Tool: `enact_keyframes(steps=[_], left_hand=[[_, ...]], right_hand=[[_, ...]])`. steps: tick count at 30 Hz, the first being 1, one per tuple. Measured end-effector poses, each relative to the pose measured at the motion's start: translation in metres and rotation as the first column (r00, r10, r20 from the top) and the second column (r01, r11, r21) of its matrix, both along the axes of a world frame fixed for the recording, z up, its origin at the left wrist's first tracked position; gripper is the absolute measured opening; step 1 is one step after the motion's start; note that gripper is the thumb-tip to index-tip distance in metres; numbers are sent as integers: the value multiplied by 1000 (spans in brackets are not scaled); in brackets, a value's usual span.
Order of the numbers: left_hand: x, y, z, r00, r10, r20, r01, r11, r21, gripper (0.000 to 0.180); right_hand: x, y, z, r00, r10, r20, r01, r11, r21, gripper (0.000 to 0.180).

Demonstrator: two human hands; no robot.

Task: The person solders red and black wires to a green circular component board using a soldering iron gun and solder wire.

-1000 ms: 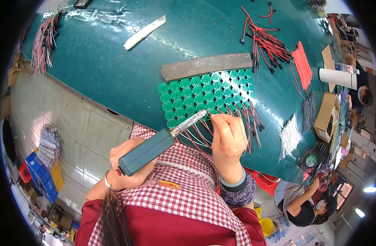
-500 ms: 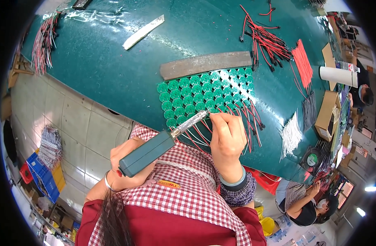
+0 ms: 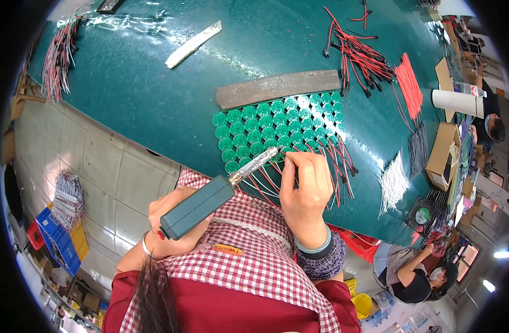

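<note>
My left hand (image 3: 185, 243) is closed around the dark green handle of a soldering iron (image 3: 202, 205). Its silvery, crusted shaft slants up to the right, and the tip is over the lower rows of a panel of round green circuit boards (image 3: 268, 133). My right hand (image 3: 307, 194) has thumb and forefinger pinched just right of that tip, at the panel's near edge. What the pinch holds is too small to make out. Red, black and white wires (image 3: 337, 166) trail from the panel's near side, some passing under my right hand.
A flat, rusty metal bar (image 3: 279, 87) lies along the panel's far edge. Bundles of red-black wires (image 3: 365, 61), red wires (image 3: 410, 86) and white wires (image 3: 395, 183) lie to the right, near a small fan (image 3: 422, 215). A whitish strip (image 3: 193, 44) rests farther back. Another person (image 3: 412, 275) sits at right.
The iron's tip has drawn slightly left, away from my right fingertips. My right hand has shifted a little left, its pinch still by the panel's near edge.
</note>
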State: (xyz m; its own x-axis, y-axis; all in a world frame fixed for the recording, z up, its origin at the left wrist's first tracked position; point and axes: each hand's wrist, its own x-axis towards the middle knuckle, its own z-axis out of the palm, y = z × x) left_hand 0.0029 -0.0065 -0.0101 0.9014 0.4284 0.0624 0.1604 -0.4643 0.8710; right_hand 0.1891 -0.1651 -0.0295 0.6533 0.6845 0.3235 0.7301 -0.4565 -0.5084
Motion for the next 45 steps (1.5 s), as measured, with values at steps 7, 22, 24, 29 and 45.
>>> enact_keyframes(steps=[7, 22, 24, 29, 45], left_hand=[[-3, -1, -2, 1000, 0, 6, 0, 994, -108, 27], [3, 0, 3, 999, 25, 45, -25, 1000, -1, 20], [2, 1, 5, 999, 22, 31, -22, 1000, -6, 21], [1, 3, 5, 1000, 16, 8, -16, 1000, -4, 21], [0, 2, -5, 1000, -21, 20, 21, 1000, -14, 22]], right_hand=[[-3, 3, 3, 999, -34, 29, 35, 998, -43, 18], [-2, 5, 5, 998, -30, 59, 33, 998, -62, 19], [-2, 5, 6, 998, -31, 59, 35, 997, -63, 19], [-2, 5, 6, 998, -57, 40, 60, 996, -69, 17], [-1, 4, 6, 999, -5, 47, 8, 997, -70, 23]])
